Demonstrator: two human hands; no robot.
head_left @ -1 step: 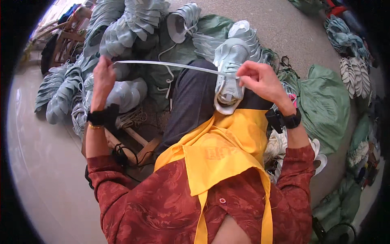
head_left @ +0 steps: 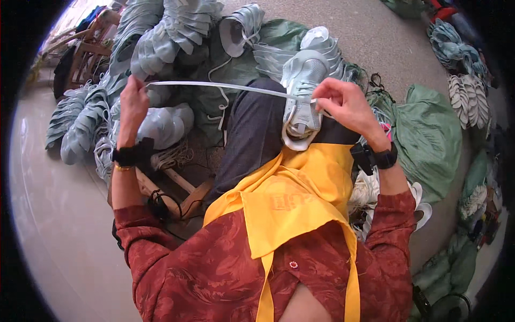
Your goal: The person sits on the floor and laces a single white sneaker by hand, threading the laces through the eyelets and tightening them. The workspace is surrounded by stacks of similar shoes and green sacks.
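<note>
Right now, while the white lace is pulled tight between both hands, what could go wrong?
1. The left hand pinches only the end of the white lace; it could slip out and the tension would be lost.
2. The pale shoe upper rests loosely on the knee, held only by the right hand; a hard pull may tip it off.
3. Piles of shoe uppers lie close by; the lace might snag there.

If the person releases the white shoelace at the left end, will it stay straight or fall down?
The shoelace is probably floppy: it looks straight only because the left hand and right hand pull it tight. It looks thin and flat, so likely very light. Released, it would probably drop beside the shoe.
</note>
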